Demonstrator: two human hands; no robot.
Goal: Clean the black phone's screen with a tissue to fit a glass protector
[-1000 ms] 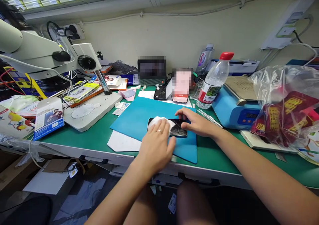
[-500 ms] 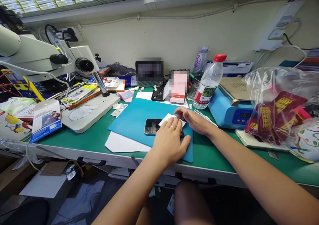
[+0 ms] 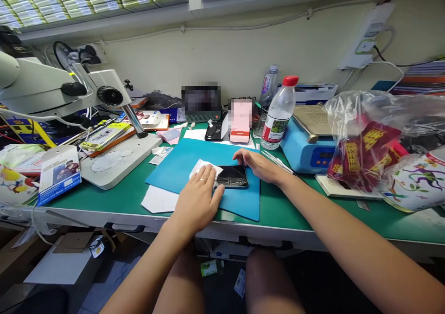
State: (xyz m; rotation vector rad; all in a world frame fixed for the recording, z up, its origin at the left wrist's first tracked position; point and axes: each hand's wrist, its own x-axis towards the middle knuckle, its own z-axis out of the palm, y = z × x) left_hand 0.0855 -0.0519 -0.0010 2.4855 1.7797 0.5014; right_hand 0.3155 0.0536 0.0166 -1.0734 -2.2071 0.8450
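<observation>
A smartphone (image 3: 232, 176) with a dark, glossy face lies flat on the blue mat (image 3: 187, 151). My left hand (image 3: 198, 193), a ring on one finger, lies flat with fingers stretched over a white wipe (image 3: 199, 165), pressing it down at the phone's left end. The hand and wipe hide that end of the phone. At the phone's right upper corner rests my right hand (image 3: 255, 164), fingers loosely curved and apart, with nothing seen in them. Whether its fingertips touch the phone I cannot tell.
Behind the mat stand a phone with a pink screen (image 3: 241, 119) and a red-capped bottle (image 3: 278, 114). To the right are a blue heating device (image 3: 302, 147) and a plastic bag (image 3: 365, 151) of red packets. A microscope stand (image 3: 118, 161) occupies the left.
My left hand has slid the wipe leftward across the phone, baring its right part. My right hand stays beside the phone's right end. The whole view has shifted slightly.
</observation>
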